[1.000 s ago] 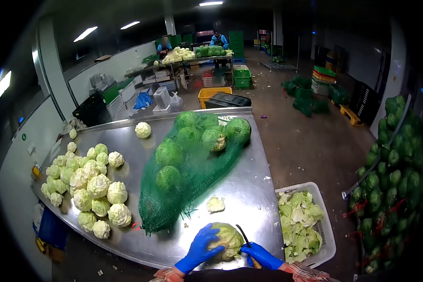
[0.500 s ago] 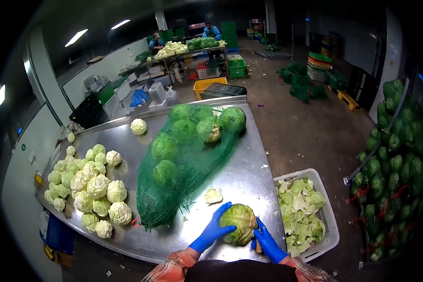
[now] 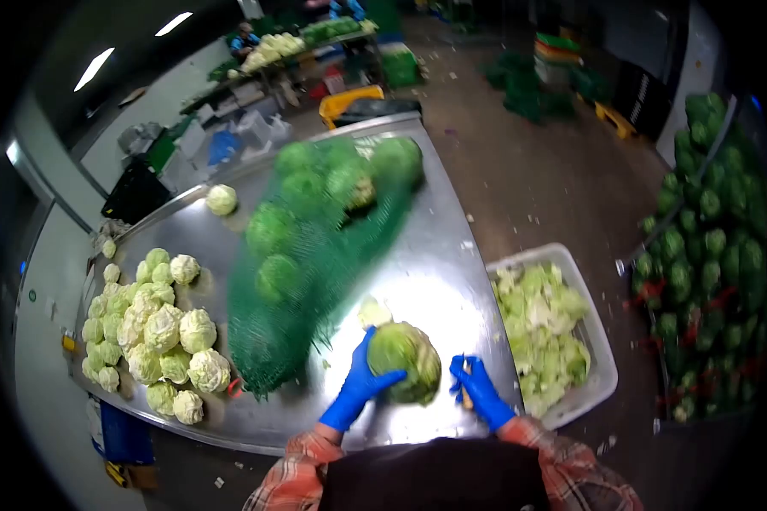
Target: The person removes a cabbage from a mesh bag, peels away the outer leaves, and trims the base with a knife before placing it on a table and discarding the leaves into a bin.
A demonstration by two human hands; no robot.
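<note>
A green cabbage (image 3: 411, 362) with browned outer leaves rests on the steel table before me. My left hand (image 3: 360, 381), in a blue glove, grips it from the left with the thumb across its front. To its right, apart from the cabbage, my right hand (image 3: 481, 392) is closed around a tool with a tan handle (image 3: 467, 397); its blade, if any, cannot be made out. A pale cut leaf piece (image 3: 373, 312) lies just behind the cabbage. Beyond it, a green mesh sack (image 3: 315, 264) holds several whole cabbages.
Trimmed pale cabbages (image 3: 162, 328) are heaped on the table's left, with a single one (image 3: 222, 200) farther back. A white crate (image 3: 603, 362) of loose leaves stands at the right edge. Filled net sacks (image 3: 707, 255) are stacked far right. Two people work at a distant table.
My right hand has come away from the cabbage, leaving a gap between them. The cabbage has turned in my left hand. The whole view has tilted downward.
</note>
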